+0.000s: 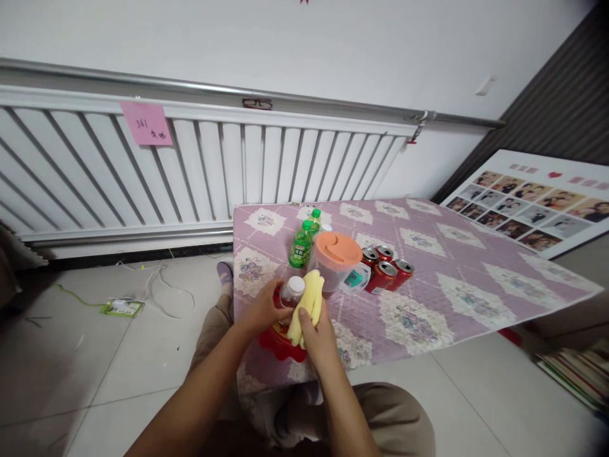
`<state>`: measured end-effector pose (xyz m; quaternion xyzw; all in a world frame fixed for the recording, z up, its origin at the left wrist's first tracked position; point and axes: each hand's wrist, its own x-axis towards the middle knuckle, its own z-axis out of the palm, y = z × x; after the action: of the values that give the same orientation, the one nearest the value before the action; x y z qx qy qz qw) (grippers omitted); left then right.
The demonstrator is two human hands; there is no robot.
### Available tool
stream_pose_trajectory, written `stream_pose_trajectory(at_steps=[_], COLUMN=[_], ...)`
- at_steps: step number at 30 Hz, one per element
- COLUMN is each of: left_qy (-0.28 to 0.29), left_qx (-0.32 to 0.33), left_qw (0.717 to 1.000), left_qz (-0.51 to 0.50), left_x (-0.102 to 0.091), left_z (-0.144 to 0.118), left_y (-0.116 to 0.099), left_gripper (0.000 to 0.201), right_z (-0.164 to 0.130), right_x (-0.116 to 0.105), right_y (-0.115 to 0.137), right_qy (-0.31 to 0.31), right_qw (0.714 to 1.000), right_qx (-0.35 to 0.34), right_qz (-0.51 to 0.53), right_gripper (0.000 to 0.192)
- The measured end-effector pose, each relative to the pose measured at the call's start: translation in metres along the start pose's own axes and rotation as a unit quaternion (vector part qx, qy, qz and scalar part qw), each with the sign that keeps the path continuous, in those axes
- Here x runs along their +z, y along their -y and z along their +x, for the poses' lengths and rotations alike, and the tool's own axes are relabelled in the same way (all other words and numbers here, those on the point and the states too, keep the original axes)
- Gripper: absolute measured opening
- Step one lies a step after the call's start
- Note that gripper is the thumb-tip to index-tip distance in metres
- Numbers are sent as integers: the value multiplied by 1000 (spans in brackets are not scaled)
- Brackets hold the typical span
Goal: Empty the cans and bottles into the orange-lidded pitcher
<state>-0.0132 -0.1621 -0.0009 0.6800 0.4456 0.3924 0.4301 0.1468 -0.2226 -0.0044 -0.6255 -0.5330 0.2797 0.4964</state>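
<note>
My left hand (267, 309) is wrapped round a clear bottle with a white cap (295, 287), near the front left of the table. In my right hand (321, 335) is a folded yellow cloth (309, 304), the thumb lying across it, right against the bottle's side. Below both hands shows a red tray or dish with a scalloped rim (280, 346), partly covered by them. Just beyond stands a clear plastic jug with an orange lid (339, 249). A green-labelled bottle with a green cap (301, 246) is upright to the jug's left, with another green-capped bottle (315, 219) behind it.
Several red drink cans (382, 277) stand right of the jug, beside a clear container with a teal label (356, 278). A purple floral cloth (413, 314) covers the table. Behind it runs a white radiator (266, 152). A power strip (122, 308) and cables lie on the floor.
</note>
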Motion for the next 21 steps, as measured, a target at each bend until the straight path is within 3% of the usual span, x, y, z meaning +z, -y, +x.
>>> stream_pose_trajectory(at_steps=[6,11,14,18,21], left_qy=[-114,-111,-106,-109,-112], left_qx=[-56,-55,-19,18,14], left_qw=[992,992,994,993,993], left_qz=[15,10,3,27,33], left_x=[20,18,17,19,20], left_z=[-9,-12,-11,-9,-8], left_y=[7,5,5,5,5], left_gripper=[68,66,71,70,68], right_z=[-8,-10,-5,15,36], right_x=[6,-5,-17,-28,-28], right_y=[-3,-1,9,34,54], right_qy=[-6,30,22,-16,15], right_qw=[1000,999,998,998,986], right_qx=[10,20,29,-63,-156], right_qz=[-29,16,45,10,-62], right_gripper=[58,56,57,58,57])
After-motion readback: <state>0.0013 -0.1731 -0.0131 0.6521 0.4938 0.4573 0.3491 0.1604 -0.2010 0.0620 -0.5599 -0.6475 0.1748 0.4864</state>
